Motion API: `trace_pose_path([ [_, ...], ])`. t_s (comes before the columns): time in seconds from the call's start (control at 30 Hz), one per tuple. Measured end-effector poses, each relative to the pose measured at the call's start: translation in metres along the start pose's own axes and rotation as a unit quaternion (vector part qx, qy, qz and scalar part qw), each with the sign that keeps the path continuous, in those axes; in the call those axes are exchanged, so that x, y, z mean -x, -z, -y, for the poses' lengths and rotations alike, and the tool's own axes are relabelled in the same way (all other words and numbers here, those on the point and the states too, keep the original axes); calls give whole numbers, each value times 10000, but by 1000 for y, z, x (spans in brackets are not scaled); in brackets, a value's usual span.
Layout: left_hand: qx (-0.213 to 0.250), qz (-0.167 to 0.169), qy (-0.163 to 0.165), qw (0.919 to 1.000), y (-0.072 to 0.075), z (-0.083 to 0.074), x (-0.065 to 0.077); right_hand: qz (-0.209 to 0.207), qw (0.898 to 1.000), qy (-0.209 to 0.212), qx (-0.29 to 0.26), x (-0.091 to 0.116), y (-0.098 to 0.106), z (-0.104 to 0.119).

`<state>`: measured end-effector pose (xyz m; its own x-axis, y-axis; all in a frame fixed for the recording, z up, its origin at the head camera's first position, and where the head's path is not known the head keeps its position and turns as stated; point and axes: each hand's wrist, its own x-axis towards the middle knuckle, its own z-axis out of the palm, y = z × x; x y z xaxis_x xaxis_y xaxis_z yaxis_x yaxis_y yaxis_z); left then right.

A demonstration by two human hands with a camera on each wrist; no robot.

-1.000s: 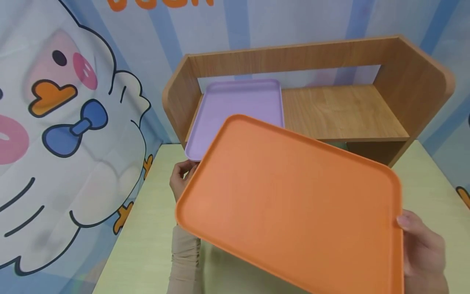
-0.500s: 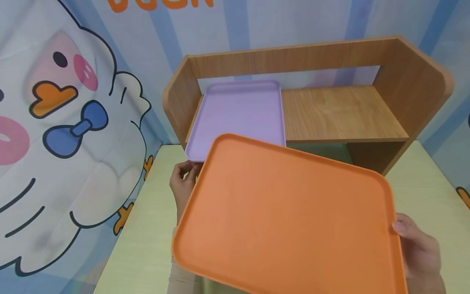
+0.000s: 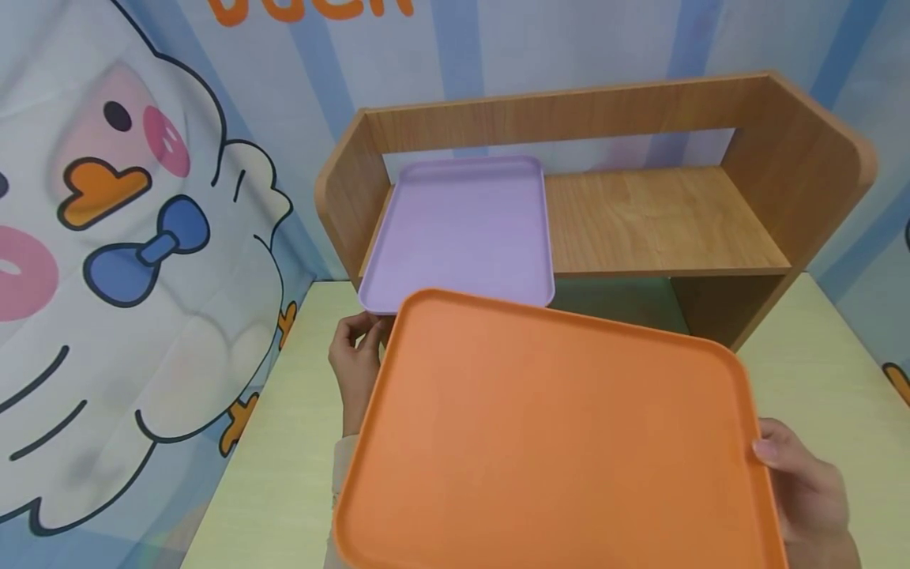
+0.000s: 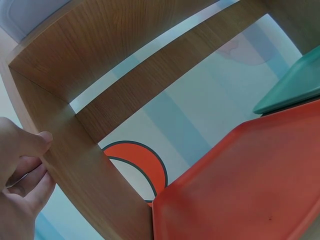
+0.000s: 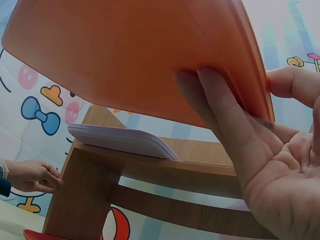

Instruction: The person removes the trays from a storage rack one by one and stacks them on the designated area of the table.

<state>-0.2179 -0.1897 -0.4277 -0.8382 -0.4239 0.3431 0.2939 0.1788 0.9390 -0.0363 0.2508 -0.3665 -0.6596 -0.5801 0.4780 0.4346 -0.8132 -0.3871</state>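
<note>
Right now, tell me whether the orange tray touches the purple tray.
Apart: the right wrist view shows backdrop between the orange tray and the purple tray below it.

The rear tray [image 3: 458, 229] lies on the shelf [image 3: 661, 217], at its left, behind the front tray [image 3: 554, 442].

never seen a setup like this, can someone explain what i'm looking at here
No machine here: these are a person's bare hands. The head view looks forward and down; the other two come from wrist cameras. The right hand grips an orange, rectangular, plastic-looking tray by its edge. The left hand pinches the side of a brown, wood-grained shelf on a pale yellow table. A light purple rectangular tray lies on the shelf's upper level; lower down are a flat red tray and a flat green tray.
</note>
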Motion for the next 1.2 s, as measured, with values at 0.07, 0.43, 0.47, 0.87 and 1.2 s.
trace_pose_path([
  [0.07, 38, -21, 17, 10000, 0, 1, -1, 60, 9999, 11, 111, 1, 2, 0],
  [0.43, -78, -47, -18, 10000, 1, 3, -2, -122, 9989, -41, 448, 9, 11, 1],
  [0.47, -99, -42, 4, 9999, 1, 1, -2, -151, 9988, -51, 457, 9, 11, 0],
  [0.87, -259, -29, 31, 9997, -1, -50, 16, -70, 9962, 60, 865, 14, 21, -1],
  [1.2, -68, -53, 21, 10000, -3, -49, 14, 188, 9899, 271, 1375, 18, 39, -3],
])
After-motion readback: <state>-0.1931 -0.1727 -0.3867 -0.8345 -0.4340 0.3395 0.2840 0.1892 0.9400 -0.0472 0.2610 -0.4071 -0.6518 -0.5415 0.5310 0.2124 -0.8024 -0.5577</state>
